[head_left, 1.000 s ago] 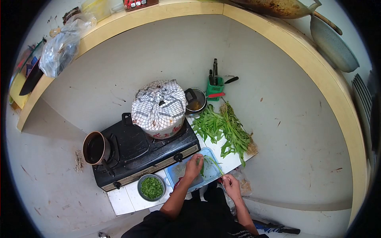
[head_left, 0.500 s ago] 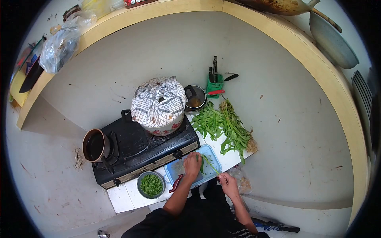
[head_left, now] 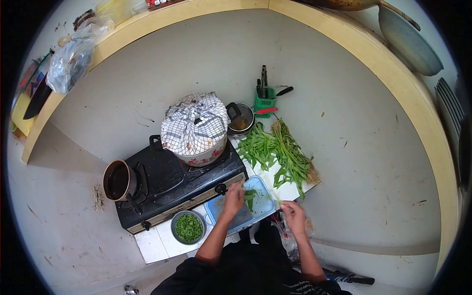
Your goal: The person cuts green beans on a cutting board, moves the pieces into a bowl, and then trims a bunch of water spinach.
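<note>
Over the light blue tray (head_left: 267, 205), my left hand (head_left: 235, 197) is closed at a sprig of leafy greens (head_left: 250, 197), whose leaves hang on the right of the fingers. My right hand (head_left: 294, 216), just off the tray's right edge, pinches a thin pale green stem (head_left: 279, 202). Part of that stem is blurred and hidden by the fingers. Small green bits lie scattered on the tray floor. Left of the tray stands a grey bowl (head_left: 173, 229) full of chopped greens (head_left: 189, 228).
A bunch of leafy greens (head_left: 290, 160) with roots lies on the white tiles. The black stove (head_left: 167, 169) carries a cloth-covered pot (head_left: 199, 157) and a small saucepan (head_left: 119, 181). Behind are a lidded pan (head_left: 240, 119) and a green basket (head_left: 265, 103) of utensils.
My right hand has moved right and slightly up, away from the leaves, with the stem. My left hand has shifted slightly up and left. The red-handled knife is now hidden behind my left arm.
</note>
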The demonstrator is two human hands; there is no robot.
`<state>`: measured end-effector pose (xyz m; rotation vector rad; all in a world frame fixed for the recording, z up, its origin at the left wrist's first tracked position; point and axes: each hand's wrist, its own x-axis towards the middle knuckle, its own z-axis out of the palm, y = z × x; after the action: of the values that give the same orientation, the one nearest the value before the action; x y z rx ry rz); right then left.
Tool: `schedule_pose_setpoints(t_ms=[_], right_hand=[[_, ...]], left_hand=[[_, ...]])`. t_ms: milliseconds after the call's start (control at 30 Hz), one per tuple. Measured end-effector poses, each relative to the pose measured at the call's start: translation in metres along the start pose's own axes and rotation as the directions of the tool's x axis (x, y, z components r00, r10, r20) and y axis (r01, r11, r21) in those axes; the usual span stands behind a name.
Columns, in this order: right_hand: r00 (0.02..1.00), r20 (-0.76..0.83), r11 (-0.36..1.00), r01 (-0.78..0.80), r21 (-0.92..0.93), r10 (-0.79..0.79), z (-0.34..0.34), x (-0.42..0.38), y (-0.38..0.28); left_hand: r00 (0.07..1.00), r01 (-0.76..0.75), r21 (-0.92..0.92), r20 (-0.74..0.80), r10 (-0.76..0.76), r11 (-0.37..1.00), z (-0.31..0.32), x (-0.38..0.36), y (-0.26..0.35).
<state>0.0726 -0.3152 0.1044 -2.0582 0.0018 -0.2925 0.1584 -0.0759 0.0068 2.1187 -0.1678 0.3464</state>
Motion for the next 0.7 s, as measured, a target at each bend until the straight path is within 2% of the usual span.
schedule_pose_setpoints(t_ms=[33,67,167,267,367,400,433,500,600,700], right_hand=[[0.985,0.011,0.976,0.175,-0.133,-0.175,0.004,0.005,-0.009],[0.985,0.056,0.966,0.172,-0.190,-0.164,0.013,0.006,-0.010],[0.923,0.241,0.886,0.362,-0.291,-0.299,0.043,0.005,-0.026],[0.802,0.395,0.782,0.566,-0.262,-0.448,0.084,-0.007,-0.020],[0.670,0.522,0.710,0.685,-0.161,-0.528,0.119,-0.023,-0.016],[0.650,0.529,0.715,0.691,-0.110,-0.546,0.128,-0.030,-0.020],[0.618,0.564,0.722,0.690,-0.056,-0.547,0.136,-0.040,-0.020],[0.560,0.621,0.734,0.679,0.035,-0.548,0.150,-0.052,-0.018],[0.423,0.633,0.632,0.763,0.137,-0.648,0.152,-0.058,-0.019],[0.358,0.709,0.657,0.728,0.196,-0.608,0.151,-0.067,-0.011]], left_hand=[[0.995,0.054,-0.034,-0.077,-0.056,0.998,-0.013,0.001,0.015],[0.981,0.107,-0.072,-0.152,-0.117,0.992,-0.026,0.000,0.031],[0.863,0.041,-0.074,-0.500,-0.073,0.996,-0.072,-0.005,0.069],[0.843,-0.031,0.059,-0.534,0.058,0.998,-0.109,-0.023,0.089],[0.976,0.070,-0.030,-0.205,-0.074,0.997,-0.131,-0.025,0.111],[0.979,0.186,-0.117,-0.059,-0.194,0.976,-0.125,-0.031,0.098],[0.951,0.304,-0.022,0.059,-0.302,0.952,-0.120,-0.042,0.079],[0.817,0.475,0.191,0.266,-0.511,0.859,-0.107,-0.064,0.043],[0.847,0.507,-0.194,0.291,-0.445,0.840,-0.102,-0.084,0.022],[0.772,0.615,-0.221,0.363,-0.521,0.757,-0.110,-0.089,0.028]])
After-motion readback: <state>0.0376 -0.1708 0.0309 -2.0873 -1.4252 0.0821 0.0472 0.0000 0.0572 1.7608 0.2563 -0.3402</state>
